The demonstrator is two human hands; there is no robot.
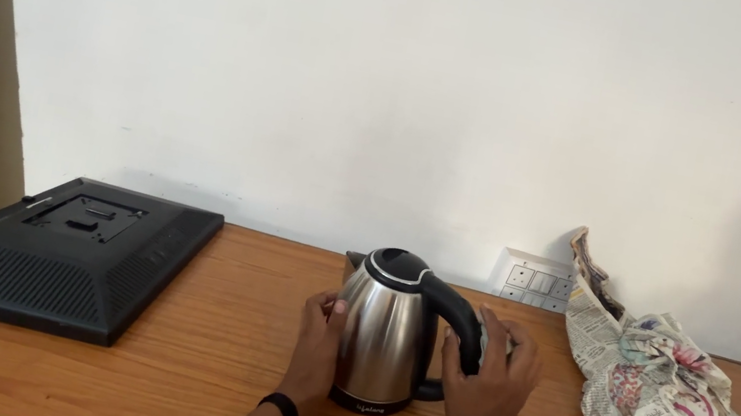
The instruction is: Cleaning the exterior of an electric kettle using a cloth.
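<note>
Ideally, the kettle (383,337) is steadied by the left hand (316,346) while its handle is clasped firmly by the right hand (492,382).

You've got the kettle (383,337) mid-table (213,353), monitor (58,254) face-down left, crumpled newspaper (659,386) right, wall socket (532,280) behind it.

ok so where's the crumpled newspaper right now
In the head view the crumpled newspaper lies on the right side of the wooden table, against the wall just right of the white switch panel, and right of the steel kettle.
</note>
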